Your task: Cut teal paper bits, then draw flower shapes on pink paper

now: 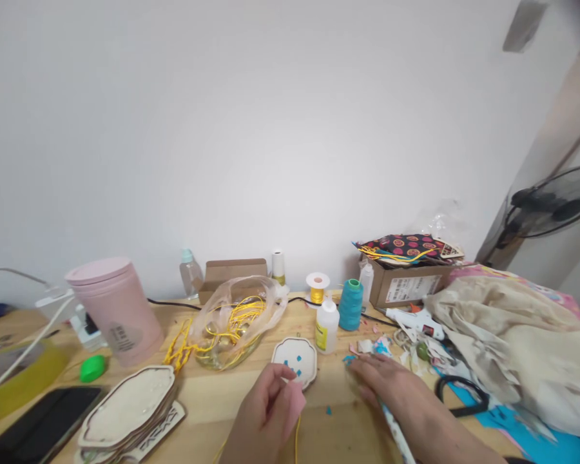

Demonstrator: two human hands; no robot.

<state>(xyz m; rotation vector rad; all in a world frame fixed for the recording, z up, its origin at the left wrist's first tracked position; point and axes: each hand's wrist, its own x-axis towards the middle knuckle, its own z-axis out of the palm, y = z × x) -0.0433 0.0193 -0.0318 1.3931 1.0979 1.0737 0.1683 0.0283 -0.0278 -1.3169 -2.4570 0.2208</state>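
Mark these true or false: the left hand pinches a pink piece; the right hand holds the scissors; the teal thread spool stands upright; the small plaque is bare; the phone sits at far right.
1. The left hand pinches a pink piece: true.
2. The right hand holds the scissors: false, they lie apart beside it.
3. The teal thread spool stands upright: true.
4. The small plaque is bare: false, blue bits lie on it.
5. The phone sits at far right: false, far left.

Soft even light, slight blur, edges warped
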